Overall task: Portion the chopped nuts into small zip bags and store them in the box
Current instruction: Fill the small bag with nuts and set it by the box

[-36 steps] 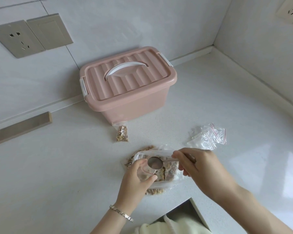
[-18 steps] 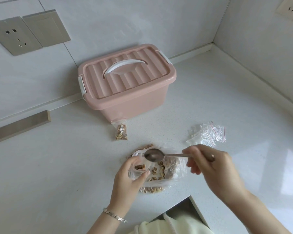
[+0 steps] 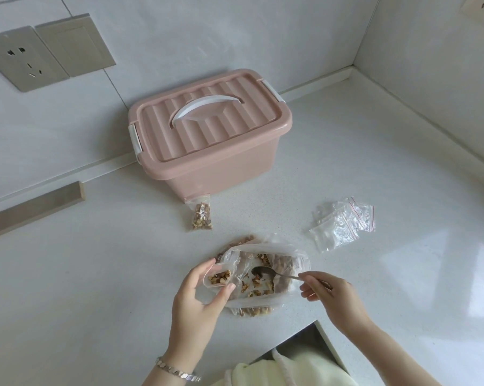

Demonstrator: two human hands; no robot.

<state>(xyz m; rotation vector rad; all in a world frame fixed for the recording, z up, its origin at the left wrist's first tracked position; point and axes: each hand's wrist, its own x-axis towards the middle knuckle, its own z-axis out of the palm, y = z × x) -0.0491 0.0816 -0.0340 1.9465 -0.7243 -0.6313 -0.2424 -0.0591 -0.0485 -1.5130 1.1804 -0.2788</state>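
The small zip bag (image 3: 219, 278), flimsy and featherlight, is pinched open at its rim by fingers of the left hand (image 3: 199, 302); the spoon (image 3: 263, 272) is pinched by the right hand (image 3: 337, 299).

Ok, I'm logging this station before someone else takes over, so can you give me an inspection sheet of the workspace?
Surface: white speckled counter, with a patch of glare at the right.
Job's things: pink box at the back, lid on; filled small bag lying in front of it; empty zip bags piled at the right; large nut bag open, with the spoon bowl inside it.
Clutter: beige strip at the left by the wall.
Hands: left hand holds a part-filled small bag open; right hand pinches the spoon handle.
Cables: nothing seen.
Surroundings: corner of pale walls; wall socket at the left, second socket at the upper right.
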